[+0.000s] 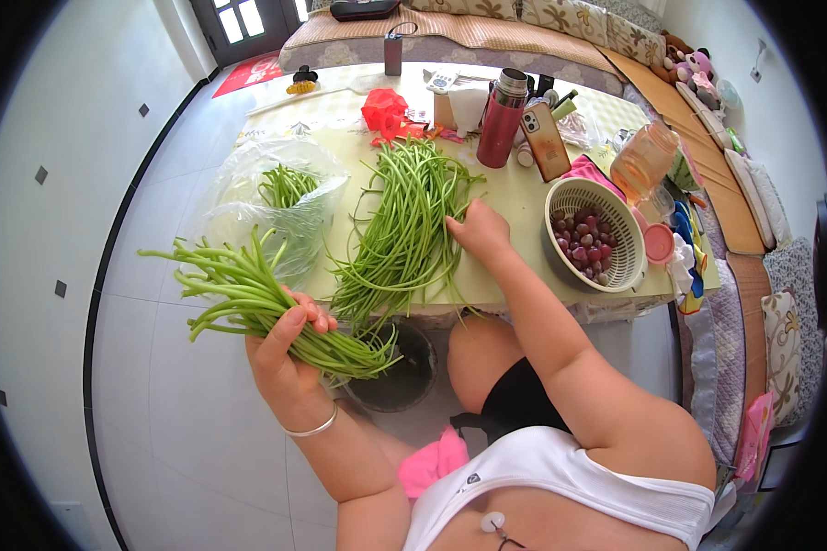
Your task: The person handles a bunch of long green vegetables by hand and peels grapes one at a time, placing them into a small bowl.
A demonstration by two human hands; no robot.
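Observation:
A bunch of long green vegetable stems [248,298] is gripped in my left hand [294,349], with the fingers wrapped round it, left of the table's front edge. A larger heap of the same thin stems [395,220] lies on the table, some of them hanging over the front edge. At the right side of this heap is my right hand [480,230], its fingers closed in a pinch on a stem. More stems [288,186] sit in a clear plastic bag [317,225] on the left of the table. Below the table edge stands a dark bin [404,381], partly hidden by the held bunch.
To the right on the table [487,275] is a pale basket [553,241] of grapes [583,241]. Behind stand a red thermos [503,119], a phone [545,142] and a tilted orange jar [645,161]. A red plastic bag [385,110] lies behind the heap. Sofas line the far and right sides.

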